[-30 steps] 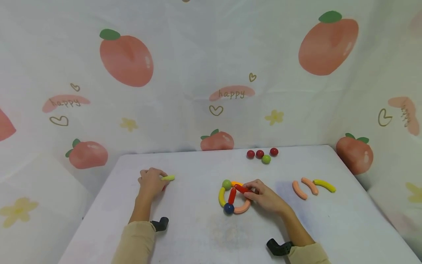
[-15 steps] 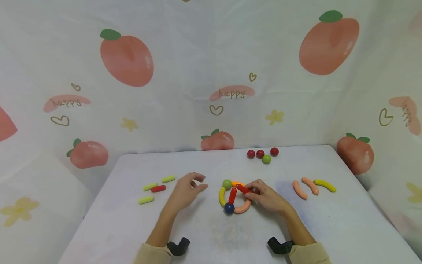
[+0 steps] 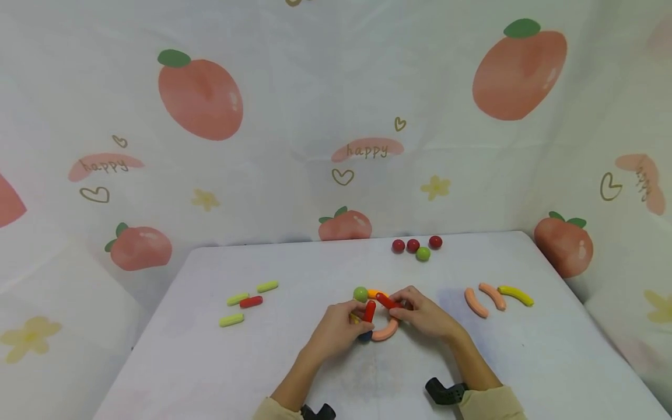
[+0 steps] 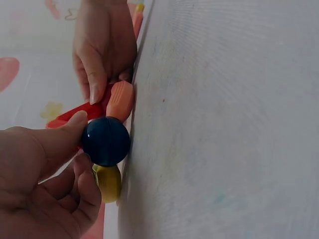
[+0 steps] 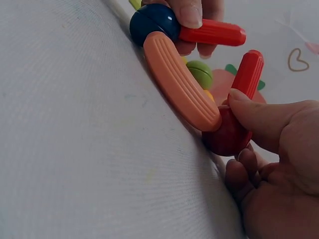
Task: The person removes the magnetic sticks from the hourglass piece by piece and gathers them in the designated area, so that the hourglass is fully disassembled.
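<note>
A ring of curved rods and balls lies mid-table in the head view: a green ball (image 3: 360, 293), an orange rod (image 3: 375, 293), a pink rod (image 3: 386, 332), a yellow rod (image 4: 108, 184), a blue ball (image 4: 105, 142) and a dark red ball (image 5: 227, 132). Two straight red rods rise at a slant from the blue and dark red balls. My left hand (image 3: 338, 331) pinches the left red rod (image 3: 370, 310) at its base beside the blue ball. My right hand (image 3: 422, 314) grips the right red rod (image 3: 386, 301) and the dark red ball.
Several short rods lie at left: light green rods (image 3: 231, 319) and a red one (image 3: 251, 301). Loose balls, red (image 3: 435, 242) and green (image 3: 423, 254), sit at the back. Curved pink rods (image 3: 476, 303) and a yellow one (image 3: 516, 295) lie at right.
My left hand has come from the short rods at left across to the ring and taken hold of the left red rod. My right hand has stayed in place.
</note>
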`<state>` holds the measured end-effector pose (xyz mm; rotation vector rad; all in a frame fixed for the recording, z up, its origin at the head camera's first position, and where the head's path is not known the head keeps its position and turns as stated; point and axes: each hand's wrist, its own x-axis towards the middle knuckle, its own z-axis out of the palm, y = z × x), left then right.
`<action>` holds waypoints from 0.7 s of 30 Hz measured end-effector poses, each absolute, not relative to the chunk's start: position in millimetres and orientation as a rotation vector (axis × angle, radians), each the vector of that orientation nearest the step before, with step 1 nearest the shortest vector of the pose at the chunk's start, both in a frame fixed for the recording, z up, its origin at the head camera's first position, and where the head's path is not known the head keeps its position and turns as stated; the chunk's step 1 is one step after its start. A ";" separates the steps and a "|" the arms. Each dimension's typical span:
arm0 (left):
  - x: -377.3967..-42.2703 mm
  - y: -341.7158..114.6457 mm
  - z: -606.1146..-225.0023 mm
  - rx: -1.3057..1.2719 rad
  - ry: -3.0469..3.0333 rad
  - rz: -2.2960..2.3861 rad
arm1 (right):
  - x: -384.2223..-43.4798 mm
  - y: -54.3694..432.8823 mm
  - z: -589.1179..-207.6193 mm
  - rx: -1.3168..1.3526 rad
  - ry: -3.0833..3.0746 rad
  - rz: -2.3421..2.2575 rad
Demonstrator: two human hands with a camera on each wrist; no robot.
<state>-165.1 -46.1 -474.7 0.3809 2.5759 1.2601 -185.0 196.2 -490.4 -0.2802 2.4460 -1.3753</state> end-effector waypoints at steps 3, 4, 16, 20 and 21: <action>-164.7 -46.6 -475.3 0.408 2.557 1.279 | -184.9 195.2 -489.6 -0.267 2.443 -1.386; -164.4 -46.8 -474.8 0.421 2.551 1.283 | -184.8 195.1 -489.5 -0.263 2.440 -1.390; -172.1 -94.9 -456.2 0.238 2.808 1.256 | -185.3 194.2 -489.3 -0.238 2.428 -1.384; -174.7 -133.4 -447.8 -0.005 2.881 1.191 | -186.6 194.9 -491.7 -0.237 2.445 -1.369; -175.4 -143.3 -446.5 -0.035 2.888 1.174 | -186.6 195.1 -491.9 -0.233 2.451 -1.363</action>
